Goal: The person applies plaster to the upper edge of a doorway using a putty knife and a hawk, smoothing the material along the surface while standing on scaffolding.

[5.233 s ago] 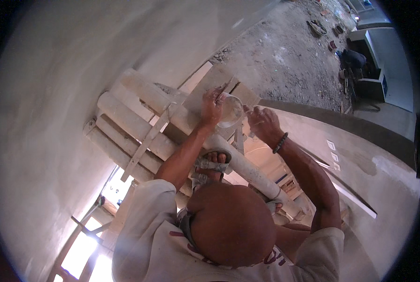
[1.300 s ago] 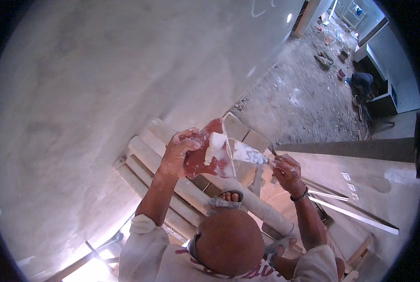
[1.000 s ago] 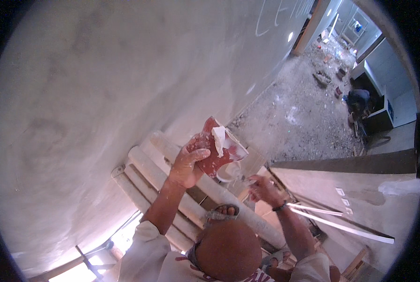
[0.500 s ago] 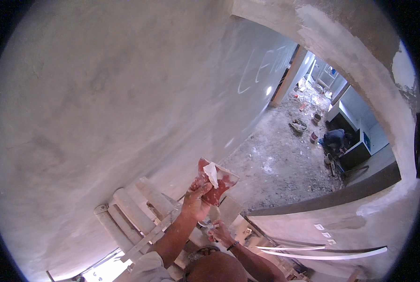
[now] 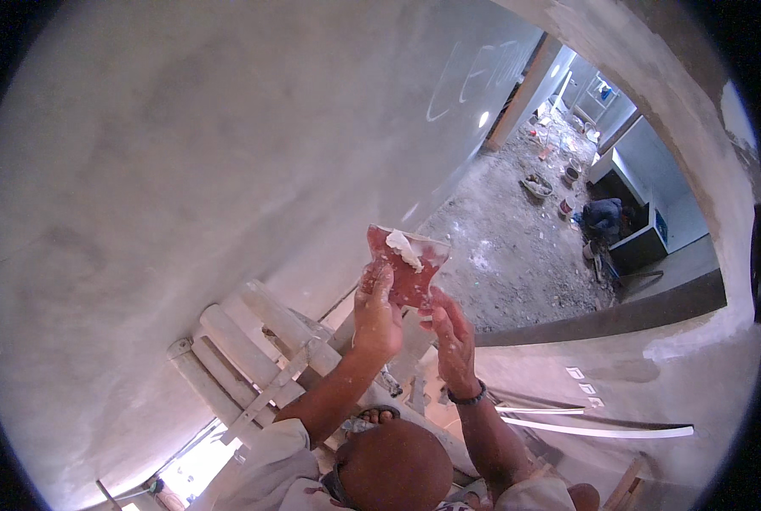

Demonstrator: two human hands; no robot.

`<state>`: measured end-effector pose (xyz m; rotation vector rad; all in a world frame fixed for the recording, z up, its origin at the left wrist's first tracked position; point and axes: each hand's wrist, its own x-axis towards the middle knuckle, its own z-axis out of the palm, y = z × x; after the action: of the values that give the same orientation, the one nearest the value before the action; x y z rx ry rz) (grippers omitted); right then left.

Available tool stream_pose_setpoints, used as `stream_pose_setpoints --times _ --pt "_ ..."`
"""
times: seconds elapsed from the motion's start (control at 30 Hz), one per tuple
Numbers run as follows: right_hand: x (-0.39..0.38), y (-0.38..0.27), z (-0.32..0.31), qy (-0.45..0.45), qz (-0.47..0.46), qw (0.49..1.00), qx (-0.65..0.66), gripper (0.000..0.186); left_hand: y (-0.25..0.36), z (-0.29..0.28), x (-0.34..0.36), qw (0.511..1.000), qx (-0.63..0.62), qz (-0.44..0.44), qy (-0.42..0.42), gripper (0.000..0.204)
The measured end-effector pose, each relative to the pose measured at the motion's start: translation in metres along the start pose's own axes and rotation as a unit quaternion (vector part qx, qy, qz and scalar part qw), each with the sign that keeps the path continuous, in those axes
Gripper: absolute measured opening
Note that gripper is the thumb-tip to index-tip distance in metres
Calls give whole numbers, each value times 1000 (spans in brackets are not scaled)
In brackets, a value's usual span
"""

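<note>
A dark red, flat spreader with curved-in sides is held up in front of me. A lump of white putty lies on its face, and white smears dot the rest. My left hand grips its lower left side, thumb on the face. Close to its lower right corner is my right hand, palm side turned toward the spreader and fingers stretched and apart. Whether those fingertips touch the corner I cannot tell. A dark band circles my right wrist.
Pale pipes or poles and boards lie below, left of my legs. A plastered wall fills the left side. Beyond the opening's sill, a person crouches among buckets. White strips lie at lower right.
The spreader and my left hand have moved up and slightly right. My right hand has risen from low down to beside the spreader, its fingers now spread.
</note>
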<state>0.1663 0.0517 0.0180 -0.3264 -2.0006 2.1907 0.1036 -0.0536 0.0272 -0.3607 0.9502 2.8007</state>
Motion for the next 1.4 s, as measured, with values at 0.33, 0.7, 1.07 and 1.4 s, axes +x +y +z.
stream_pose_setpoints --times 0.33,0.7,1.07,1.4 --pt "22 -17 17 43 46 979 195 24 -33 -5 -8 996 -47 5 -70 31" --pt "45 -20 7 108 -22 992 -60 34 -27 6 -11 998 10 66 -19 33" --pt "53 -14 -4 103 -52 992 -56 34 -27 -5 0 998 -36 6 -56 36" --pt "61 -146 -136 247 -268 916 -165 28 61 93 79 971 15 61 -231 35"
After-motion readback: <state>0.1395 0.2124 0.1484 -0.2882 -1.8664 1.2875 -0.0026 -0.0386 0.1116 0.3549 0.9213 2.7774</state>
